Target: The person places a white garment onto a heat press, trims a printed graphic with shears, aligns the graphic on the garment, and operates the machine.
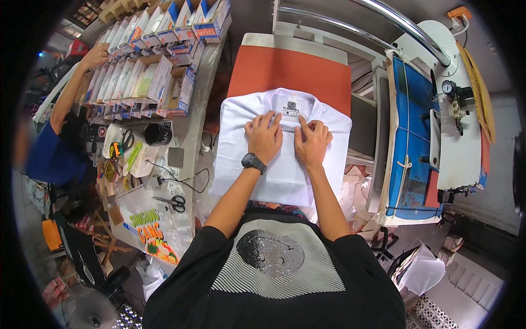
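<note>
A white shirt [241, 153] lies spread over an orange press pad [290, 68], its collar and neck label toward the far side. My left hand [264, 137], with a black watch on the wrist, rests flat on the shirt just below the collar. My right hand [312, 141] lies beside it on the cloth, fingers bent and touching something small and white near the collar label. Both hands press on the fabric close together.
A cluttered table [189, 131] on the left holds rows of boxes [148, 66], a black cup [158, 134], scissors [174, 203] and printed bags. Another person in a blue sleeve [55, 153] reaches to the boxes. A heat-press machine [433, 109] stands on the right.
</note>
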### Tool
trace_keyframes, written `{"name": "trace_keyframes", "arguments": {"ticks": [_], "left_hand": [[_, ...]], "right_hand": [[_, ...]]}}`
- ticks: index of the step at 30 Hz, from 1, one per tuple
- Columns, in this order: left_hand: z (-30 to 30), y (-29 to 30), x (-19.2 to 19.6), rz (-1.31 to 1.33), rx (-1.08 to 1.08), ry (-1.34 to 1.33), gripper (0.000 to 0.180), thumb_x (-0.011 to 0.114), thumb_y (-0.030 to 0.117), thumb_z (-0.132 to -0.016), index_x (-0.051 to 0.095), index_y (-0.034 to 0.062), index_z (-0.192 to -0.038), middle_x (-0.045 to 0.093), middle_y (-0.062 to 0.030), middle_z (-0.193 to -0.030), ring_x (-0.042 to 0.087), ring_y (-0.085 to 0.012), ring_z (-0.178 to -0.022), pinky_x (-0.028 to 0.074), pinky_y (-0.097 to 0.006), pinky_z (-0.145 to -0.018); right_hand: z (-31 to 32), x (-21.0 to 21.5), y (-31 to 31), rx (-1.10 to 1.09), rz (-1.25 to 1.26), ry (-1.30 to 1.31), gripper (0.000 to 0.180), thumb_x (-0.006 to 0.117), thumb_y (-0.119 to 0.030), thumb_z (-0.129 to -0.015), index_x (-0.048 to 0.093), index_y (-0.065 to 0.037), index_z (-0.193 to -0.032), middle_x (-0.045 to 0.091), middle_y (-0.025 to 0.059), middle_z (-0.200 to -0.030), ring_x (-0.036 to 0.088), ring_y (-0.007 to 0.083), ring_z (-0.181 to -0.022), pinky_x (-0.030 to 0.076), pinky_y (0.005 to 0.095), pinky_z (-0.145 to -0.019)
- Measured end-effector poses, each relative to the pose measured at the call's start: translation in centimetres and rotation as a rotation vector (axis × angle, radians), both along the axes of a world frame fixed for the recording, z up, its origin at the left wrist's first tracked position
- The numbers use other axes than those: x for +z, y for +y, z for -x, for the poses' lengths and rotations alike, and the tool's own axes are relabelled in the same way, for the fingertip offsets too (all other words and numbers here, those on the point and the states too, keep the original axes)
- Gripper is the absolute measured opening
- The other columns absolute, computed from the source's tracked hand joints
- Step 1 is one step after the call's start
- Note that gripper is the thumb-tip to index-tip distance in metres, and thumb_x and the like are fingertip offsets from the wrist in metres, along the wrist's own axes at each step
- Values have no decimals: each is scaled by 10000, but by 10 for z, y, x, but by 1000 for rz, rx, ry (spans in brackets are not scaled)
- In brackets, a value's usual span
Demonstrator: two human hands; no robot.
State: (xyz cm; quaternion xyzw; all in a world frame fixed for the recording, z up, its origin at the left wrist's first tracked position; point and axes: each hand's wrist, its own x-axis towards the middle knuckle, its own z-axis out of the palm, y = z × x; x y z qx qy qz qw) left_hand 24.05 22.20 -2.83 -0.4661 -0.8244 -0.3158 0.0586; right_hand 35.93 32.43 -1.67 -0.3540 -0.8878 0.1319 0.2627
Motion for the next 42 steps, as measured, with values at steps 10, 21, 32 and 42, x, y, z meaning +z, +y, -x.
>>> {"name": "trace_keyframes", "arguments": {"ticks": [10,21,32,42], "left_hand": [[-2,2,-2,-23,24,37,393,624,176,-831,648,152,-1222,584,-16,-1247,507,-261,-1122,326,-463,-926],[-2,2,-3,-8,18,45,418,622,174,-830,633,155,-1248,581,-33,-1256,502,-278,-1133,336,-475,-936],[-1,1,-3,-20,10,48,413,626,175,-826,633,139,-1237,579,-34,-1253,498,-284,-1136,332,-477,-939],[-3,0,-2,-10,19,58,421,622,182,-831,616,137,-1250,571,-39,-1257,503,-285,-1130,338,-479,-939]], "right_hand": [[-2,-4,1,7,-53,-2,328,647,-295,-873,713,-191,-1177,552,57,-983,508,227,-969,326,444,-931],[-1,-7,1,9,-54,-8,345,631,-312,-869,697,-185,-1183,547,64,-983,503,245,-966,340,453,-909],[-1,-4,0,-12,-46,-37,364,625,-317,-874,678,-194,-1212,544,69,-1007,498,241,-983,328,453,-928],[-1,-7,1,-13,-56,-37,359,634,-326,-880,680,-207,-1215,545,53,-995,497,233,-969,319,438,-917]]}}
